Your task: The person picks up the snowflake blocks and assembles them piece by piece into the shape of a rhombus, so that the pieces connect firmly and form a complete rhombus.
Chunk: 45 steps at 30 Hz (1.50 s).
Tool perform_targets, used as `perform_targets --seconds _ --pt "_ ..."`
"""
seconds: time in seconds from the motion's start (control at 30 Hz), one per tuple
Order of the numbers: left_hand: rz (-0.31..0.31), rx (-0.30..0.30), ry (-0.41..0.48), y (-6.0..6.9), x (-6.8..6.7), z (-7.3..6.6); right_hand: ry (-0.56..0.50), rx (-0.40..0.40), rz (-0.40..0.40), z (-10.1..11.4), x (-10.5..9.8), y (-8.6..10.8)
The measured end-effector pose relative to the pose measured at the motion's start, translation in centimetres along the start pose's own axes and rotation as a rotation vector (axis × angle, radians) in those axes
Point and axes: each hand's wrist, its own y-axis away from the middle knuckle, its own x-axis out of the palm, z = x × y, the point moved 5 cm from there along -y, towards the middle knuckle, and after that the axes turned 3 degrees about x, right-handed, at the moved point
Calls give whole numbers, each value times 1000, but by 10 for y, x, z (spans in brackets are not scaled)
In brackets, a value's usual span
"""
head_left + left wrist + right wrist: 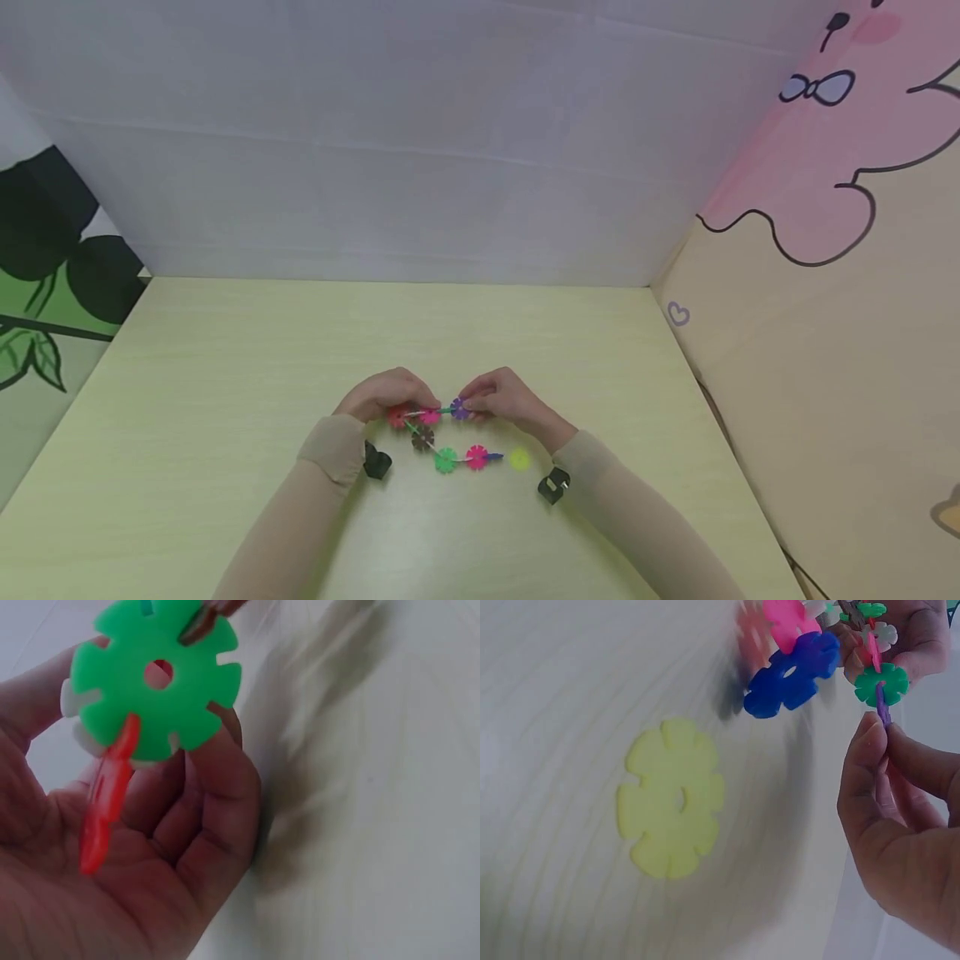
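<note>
- At far left, green-and-black drawing (41, 217) on the side wall, past the edge of the pale surface (225, 358).
- Next, left sleeve (285, 517), with a small black device (377, 461) by the wrist.
- Grips the chain of flower-shaped discs (423, 439) with the left hand (386, 393) — fingers curled, fingertips partly hidden behind the pieces.
- Below that hand, coral disc (397, 417) at the bend of the chain, with one run across to the right hand, another slanting down and rightward.
- Along the lower run, in order: brown disc (422, 436), green disc (446, 461), pink disc (476, 457), tilted blue disc (493, 457) at the end.
- Along the upper run, by the left fingertips: second pink disc (430, 417), then second green disc (881, 685).
- Pinches purple disc (458, 408) between thumb and finger of the right hand (506, 396), edge against the second green disc — depth of the joint, cannot tell.
- Yellow disc (520, 459) flat on the surface, just beside the blue disc, apart from the chain.
- Right sleeve (637, 508), with another black device (553, 485).
- At far right, pink cartoon figure (810, 192) with a bow tie, on the cream wall.
</note>
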Motion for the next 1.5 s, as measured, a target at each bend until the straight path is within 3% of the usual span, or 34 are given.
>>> perform_targets --seconds 0.3,0.57,1.0,1.27,1.5 --pt "24 -2 -11 0 3 -3 2 9 10 2 0 -3" --pt "38 -20 45 2 5 -6 8 20 20 1 4 -9" --pt "-5 -37 93 1 5 -6 110 -23 -23 11 6 -11" --pt "-41 -46 62 -1 4 -1 215 -29 -58 16 -11 2" --pt "-48 -47 78 1 3 -1 381 -79 -59 16 -38 18"
